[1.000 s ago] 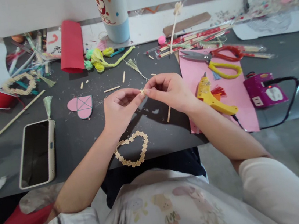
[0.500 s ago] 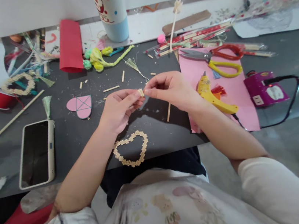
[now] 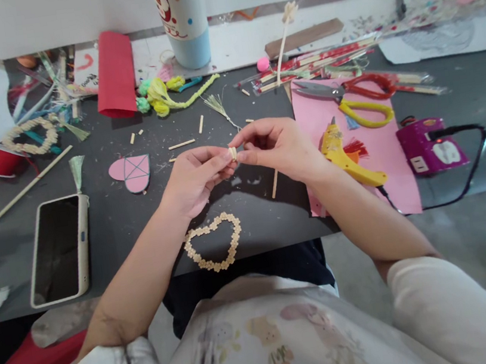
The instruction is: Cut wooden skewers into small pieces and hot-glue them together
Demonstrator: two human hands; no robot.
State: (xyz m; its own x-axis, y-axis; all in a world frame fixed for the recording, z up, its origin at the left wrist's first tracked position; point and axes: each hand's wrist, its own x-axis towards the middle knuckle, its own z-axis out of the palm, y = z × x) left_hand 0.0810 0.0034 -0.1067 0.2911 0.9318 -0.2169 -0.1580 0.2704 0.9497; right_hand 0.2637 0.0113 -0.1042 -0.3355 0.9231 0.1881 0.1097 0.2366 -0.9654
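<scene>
Between my two hands is a small bundle of short pale wooden stick pieces. My left hand pinches it from the left with thumb and fingers. From the right, my right hand grips its other side with thumb and index finger. Below the hands, a heart-shaped ring of pale wooden flowers lies near the table's front edge. A pink paper heart with drawn lines lies left of my left hand. Loose cut stick pieces are scattered behind the hands.
On pink paper at the right lie scissors and a yellow glue gun. A purple box with a cable stands beside them. A phone lies at the left; a tumbler stands behind.
My right thumb and index finger have closed in on the small stick bundle, which now sits between both hands' fingertips. The things on the table have stayed in place.
</scene>
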